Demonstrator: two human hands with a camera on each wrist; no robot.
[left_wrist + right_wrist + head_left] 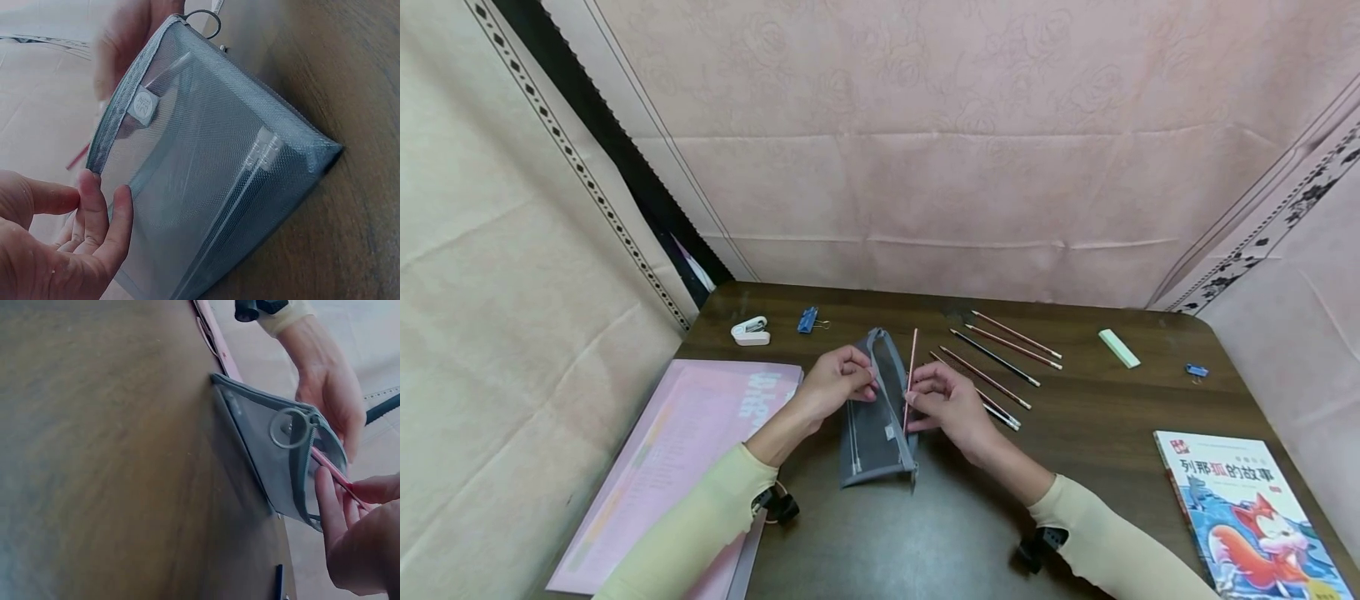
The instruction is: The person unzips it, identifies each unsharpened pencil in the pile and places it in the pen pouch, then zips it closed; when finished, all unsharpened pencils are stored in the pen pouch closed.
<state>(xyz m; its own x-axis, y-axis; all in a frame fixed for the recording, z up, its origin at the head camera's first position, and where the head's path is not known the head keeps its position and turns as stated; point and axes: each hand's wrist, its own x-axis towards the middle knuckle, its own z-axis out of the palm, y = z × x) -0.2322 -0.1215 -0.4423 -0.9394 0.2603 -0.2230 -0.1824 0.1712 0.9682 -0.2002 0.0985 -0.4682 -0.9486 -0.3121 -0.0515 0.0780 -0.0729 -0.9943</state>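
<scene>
A grey mesh zip pencil case (868,454) stands on the dark table between the hands, its zipped mouth spread apart. My left hand (838,382) pinches the mouth's left edge between thumb and fingers. In my right hand (951,407) a red pencil (913,354) is pinched near the mouth's right side. The right wrist view shows that pencil (331,467) reaching into the case, with a ring pull (274,432) hanging at the zip's end. Through the mesh in the left wrist view, pale-ended pencils (244,174) lie along the bottom.
Several pencils (996,357) lie slanted right of the case. Behind it are a white stapler (751,333) and a blue binder clip (807,320). A pink folder (685,458) lies left; a pale green block (1118,347), small blue clip (1197,370) and picture book (1251,450) lie right.
</scene>
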